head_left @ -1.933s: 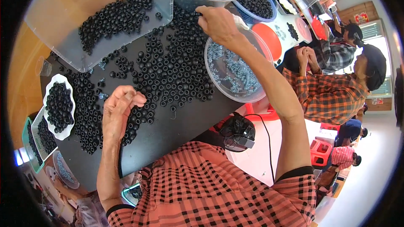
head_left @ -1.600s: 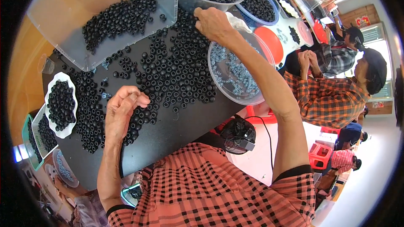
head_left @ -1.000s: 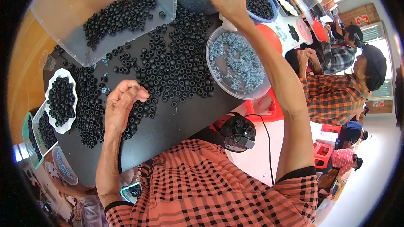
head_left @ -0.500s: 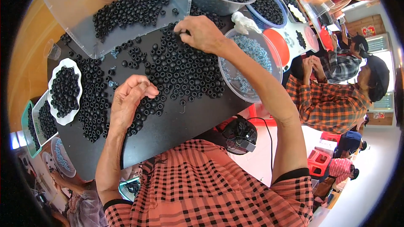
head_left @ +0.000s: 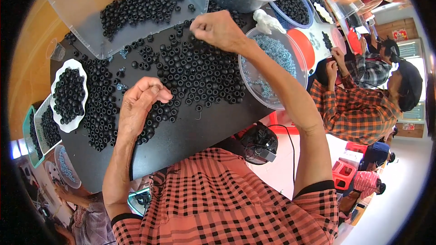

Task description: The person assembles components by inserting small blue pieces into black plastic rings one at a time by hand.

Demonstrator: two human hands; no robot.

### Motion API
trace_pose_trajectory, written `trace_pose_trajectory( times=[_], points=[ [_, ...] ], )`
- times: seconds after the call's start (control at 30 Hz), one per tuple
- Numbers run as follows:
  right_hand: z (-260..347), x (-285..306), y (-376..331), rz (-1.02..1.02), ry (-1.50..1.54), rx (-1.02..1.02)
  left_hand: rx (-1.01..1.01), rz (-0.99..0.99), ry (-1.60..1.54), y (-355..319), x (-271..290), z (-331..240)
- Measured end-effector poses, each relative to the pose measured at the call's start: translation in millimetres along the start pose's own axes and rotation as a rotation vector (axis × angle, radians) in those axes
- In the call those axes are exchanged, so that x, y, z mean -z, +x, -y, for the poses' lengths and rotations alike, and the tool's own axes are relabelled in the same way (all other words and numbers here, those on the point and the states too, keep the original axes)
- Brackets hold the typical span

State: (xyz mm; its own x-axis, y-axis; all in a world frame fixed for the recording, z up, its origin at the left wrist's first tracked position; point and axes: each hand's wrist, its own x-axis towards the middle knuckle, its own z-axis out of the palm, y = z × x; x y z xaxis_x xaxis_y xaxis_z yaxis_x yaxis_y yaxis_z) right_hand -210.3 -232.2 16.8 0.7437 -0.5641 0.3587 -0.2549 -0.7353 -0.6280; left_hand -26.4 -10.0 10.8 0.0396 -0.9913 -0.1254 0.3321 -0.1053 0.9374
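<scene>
We are working over a black table (head_left: 190, 136) strewn with small black rings (head_left: 200, 75). Our right hand (head_left: 217, 29) is hovering at the far edge of that spread, fingertips pinched together and pointing down; whether a ring is caught between them we cannot tell. The rings are lying just beneath and toward us from that pinch, with the clear bowl of pale blue-grey parts (head_left: 272, 63) just to its right. Our left hand (head_left: 141, 104) is resting nearer us on the left part of the spread, fingers curled loosely, thumb against forefinger, touching rings, so each hand is having rings directly below it
</scene>
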Motion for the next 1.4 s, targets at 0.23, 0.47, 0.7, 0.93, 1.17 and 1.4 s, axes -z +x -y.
trace_pose_trajectory(
  times=[0.23, 0.47, 0.7, 0.93, 1.17, 1.4],
  points=[
    [-9.3, 10.3, -5.1, -0.099, -0.093, -0.028, -0.008, 0.014, 0.006, -0.6, 1.8, 1.2],
    [-42.0, 9.4, -11.4, -0.158, -0.388, 0.256, -0.015, 0.023, 0.007, 0.2, -0.6, -0.7],
    [-27.8, 17.7, -5.9, -0.191, -0.219, -0.029, -0.027, 0.022, 0.003, -0.7, -0.1, 0.1],
    [-29.7, 8.0, -4.8, -0.145, -0.233, 0.062, -0.021, 0.017, -0.005, -0.7, -0.3, -0.1],
    [-14.5, 15.3, -5.5, -0.204, -0.146, -0.169, -0.004, 0.005, 0.015, -1.0, 1.0, -0.2],
    [-12.2, 4.8, -2.0, -0.152, -0.153, 0.025, -0.012, 0.013, 0.015, -0.4, 1.2, 1.3]
  ],
)
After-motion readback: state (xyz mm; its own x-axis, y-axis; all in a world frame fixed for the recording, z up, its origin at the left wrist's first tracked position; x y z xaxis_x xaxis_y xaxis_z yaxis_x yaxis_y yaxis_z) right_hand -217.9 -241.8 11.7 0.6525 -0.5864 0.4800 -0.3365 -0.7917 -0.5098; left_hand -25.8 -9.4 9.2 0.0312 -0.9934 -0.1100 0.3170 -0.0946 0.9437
